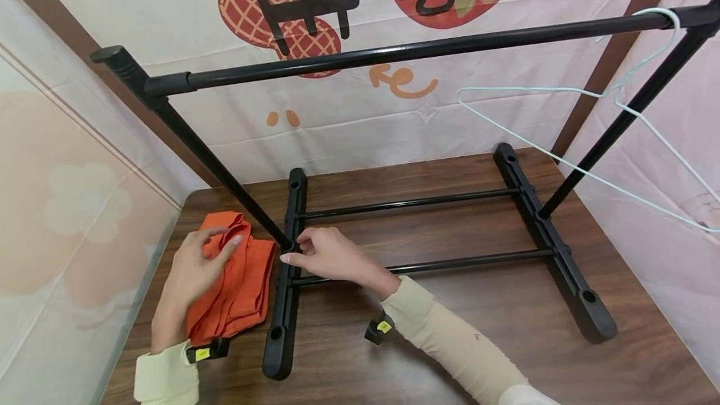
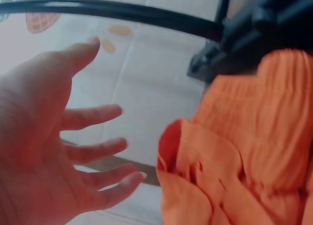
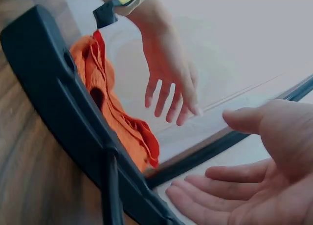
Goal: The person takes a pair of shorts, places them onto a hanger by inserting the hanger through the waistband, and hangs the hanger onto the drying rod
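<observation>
A folded orange garment (image 1: 242,286) with a gathered waistband (image 2: 279,122) lies on the table at the left, outside the black rack's left foot (image 1: 278,336). My left hand (image 1: 188,267) hovers over the garment's left side, fingers spread and thumb apart, holding nothing. In the left wrist view that hand (image 2: 44,137) stands apart from the cloth. Close by the foot of the rack's left post (image 1: 219,167), my right hand (image 1: 332,255) has its fingers loosely bent and nothing between them. The right wrist view shows this hand (image 3: 259,176) with thumb and fingers apart.
A black garment rack with a top bar (image 1: 394,52) and two lower bars (image 1: 416,202) stands on the wooden table (image 1: 450,330). From the top bar's right end hangs a pale blue wire hanger (image 1: 534,89). Printed cloth walls (image 1: 360,130) enclose the back and sides.
</observation>
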`<state>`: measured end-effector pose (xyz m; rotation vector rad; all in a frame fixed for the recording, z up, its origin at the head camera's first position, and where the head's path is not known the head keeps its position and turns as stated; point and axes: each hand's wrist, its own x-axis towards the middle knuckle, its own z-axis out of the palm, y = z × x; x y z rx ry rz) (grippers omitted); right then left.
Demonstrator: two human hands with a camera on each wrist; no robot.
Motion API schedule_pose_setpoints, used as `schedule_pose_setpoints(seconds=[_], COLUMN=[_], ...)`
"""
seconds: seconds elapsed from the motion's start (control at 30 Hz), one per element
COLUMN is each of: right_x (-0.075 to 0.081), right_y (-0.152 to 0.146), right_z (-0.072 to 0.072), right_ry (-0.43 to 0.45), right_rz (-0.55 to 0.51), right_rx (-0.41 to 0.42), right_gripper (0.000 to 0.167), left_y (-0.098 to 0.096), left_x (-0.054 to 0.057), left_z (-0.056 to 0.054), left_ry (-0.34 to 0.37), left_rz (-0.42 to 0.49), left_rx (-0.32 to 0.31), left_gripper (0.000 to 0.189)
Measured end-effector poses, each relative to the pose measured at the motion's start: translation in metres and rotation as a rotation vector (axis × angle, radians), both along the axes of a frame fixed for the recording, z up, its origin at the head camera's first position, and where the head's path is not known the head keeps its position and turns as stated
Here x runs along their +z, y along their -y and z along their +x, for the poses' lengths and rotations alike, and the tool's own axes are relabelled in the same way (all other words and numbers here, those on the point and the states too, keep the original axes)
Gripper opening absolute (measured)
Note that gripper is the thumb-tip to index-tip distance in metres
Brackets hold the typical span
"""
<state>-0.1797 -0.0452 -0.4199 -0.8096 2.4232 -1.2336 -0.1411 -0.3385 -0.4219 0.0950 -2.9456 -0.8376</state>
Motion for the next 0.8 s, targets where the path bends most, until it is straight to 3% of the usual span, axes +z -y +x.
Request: schedule_pose_setpoints(seconds=[0.17, 0.3, 0.43, 0.57, 0.8], right_x=[-0.002, -0.006, -0.009, -0.008, -0.005], right_y=[0.016, 0.029, 0.041, 0.051, 0.071], right_z=[0.001, 0.004, 0.009, 0.013, 0.022], right_ry=[0.137, 0.272, 0.461, 0.639, 0.839], right_rz=[-0.109, -0.194, -0.350, -0.522, -0.588], right_rx=[-0.025, -0.113, -0.181, -0.184, -0.179], right_gripper=[0.055, 0.050, 0.042, 0.039, 0.058], left_y=[0.018, 0.030, 0.039, 0.046, 0.058], left_x=[-0.010, -0.020, -0.030, -0.040, -0.061], left_z=[0.001, 0.000, -0.002, -0.004, -0.007], left_ry=[-0.045, -0.040, -0.023, -0.005, 0.037], left_rz=[0.015, 0.030, 0.057, 0.066, 0.022], left_rx=[0.082, 0.118, 0.160, 0.209, 0.280], left_gripper=[0.070, 0.062, 0.058, 0.062, 0.069])
